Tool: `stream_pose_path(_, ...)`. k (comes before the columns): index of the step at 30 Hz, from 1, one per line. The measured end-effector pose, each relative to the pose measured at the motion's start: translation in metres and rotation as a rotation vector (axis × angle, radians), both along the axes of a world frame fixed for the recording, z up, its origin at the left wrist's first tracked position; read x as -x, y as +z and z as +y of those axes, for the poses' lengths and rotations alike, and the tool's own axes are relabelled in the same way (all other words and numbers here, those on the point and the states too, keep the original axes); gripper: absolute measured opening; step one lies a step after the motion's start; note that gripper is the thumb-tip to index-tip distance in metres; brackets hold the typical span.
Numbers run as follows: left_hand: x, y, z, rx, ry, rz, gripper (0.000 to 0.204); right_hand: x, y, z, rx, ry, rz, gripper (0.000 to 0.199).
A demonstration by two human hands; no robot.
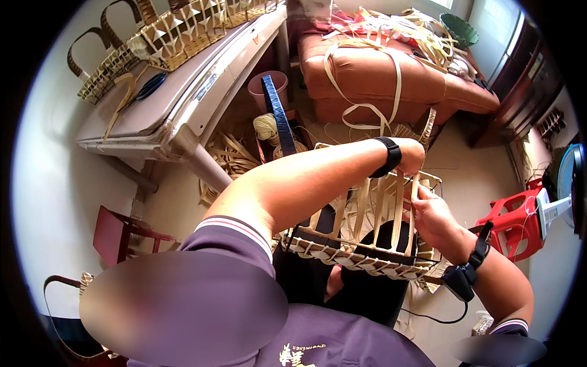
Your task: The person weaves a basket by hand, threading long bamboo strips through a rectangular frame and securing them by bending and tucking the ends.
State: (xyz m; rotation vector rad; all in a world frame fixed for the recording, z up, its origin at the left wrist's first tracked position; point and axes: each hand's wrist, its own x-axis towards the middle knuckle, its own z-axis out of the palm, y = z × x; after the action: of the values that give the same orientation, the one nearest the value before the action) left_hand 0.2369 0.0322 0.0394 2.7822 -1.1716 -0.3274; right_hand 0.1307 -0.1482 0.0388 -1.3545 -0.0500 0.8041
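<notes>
A partly woven basket of pale flat strips on a dark frame rests across my lap. My left hand reaches over it to the far right corner, fingers curled down and closed; what they grip is hidden. Just below, at the basket's right side, my right hand pinches a pale flat strip between thumb and fingers. Several similar strips run from the near rim to the far side, with gaps between them. A woven upright piece rises past my left hand.
Finished-looking baskets and dark-handled scissors are on the table at left. Loose strips cover a brown sofa. A pink bin stands behind, a red stool and fan at right, a dark red chair at left.
</notes>
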Motion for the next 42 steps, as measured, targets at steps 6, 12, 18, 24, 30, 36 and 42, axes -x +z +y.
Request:
stream_pose_path(6, -0.001, 0.001, 0.009, 0.054, 0.177, 0.225, 0.027, -0.021, -0.01, 0.006, 0.068, -0.106, 0.008, 0.044)
stream_pose_path(12, 0.003, 0.009, 0.021, 0.321, 0.271, 0.66, 0.029, -0.024, -0.012, 0.008, 0.08, -0.119, -0.005, 0.034)
stream_pose_path(18, 0.008, 0.001, 0.016, 0.215, 0.16, 0.494, 0.025, -0.026, -0.005, 0.012, 0.152, -0.1, 0.05, 0.026)
stream_pose_path(24, 0.017, 0.022, 0.015, 0.323, 0.324, 0.701, 0.023, -0.052, -0.048, -0.025, 0.005, 0.003, 0.008, 0.014)
stream_pose_path(30, 0.03, 0.028, 0.014, 0.181, 0.36, 0.442, 0.024, -0.024, -0.019, 0.003, 0.092, -0.124, -0.074, 0.005)
stream_pose_path(36, 0.039, 0.01, 0.006, 0.137, 0.384, 0.01, 0.023, -0.019, -0.014, -0.002, 0.059, -0.096, -0.083, 0.008)
stream_pose_path(42, 0.076, 0.039, 0.013, 0.103, 0.458, -0.084, 0.022, 0.01, 0.008, -0.01, 0.348, 0.181, -0.08, 0.008)
